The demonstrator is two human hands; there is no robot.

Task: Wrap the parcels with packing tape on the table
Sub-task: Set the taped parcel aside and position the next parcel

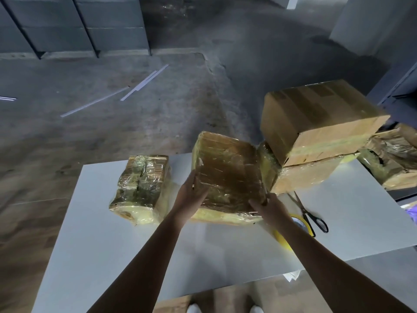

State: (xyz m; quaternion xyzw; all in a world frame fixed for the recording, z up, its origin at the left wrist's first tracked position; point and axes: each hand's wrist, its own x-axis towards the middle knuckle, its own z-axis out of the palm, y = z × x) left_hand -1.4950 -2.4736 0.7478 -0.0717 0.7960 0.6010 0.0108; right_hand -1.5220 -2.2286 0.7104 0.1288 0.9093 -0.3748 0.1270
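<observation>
A tape-wrapped brown parcel (228, 175) sits in the middle of the white table (108, 233), its far side tilted up. My left hand (188, 197) holds its near left edge with the fingers laid over the top. At the near right corner, my right hand (262, 205) grips the parcel. A roll of yellow packing tape (283, 239) lies on the table under my right forearm, partly hidden. A smaller wrapped parcel (141, 187) lies to the left.
Black-handled scissors (310, 213) lie right of the tape roll. Two stacked cardboard boxes (316, 127) stand at the back right, with another torn wrapped parcel (392, 159) beyond them. Metal strips lie on the concrete floor past the table.
</observation>
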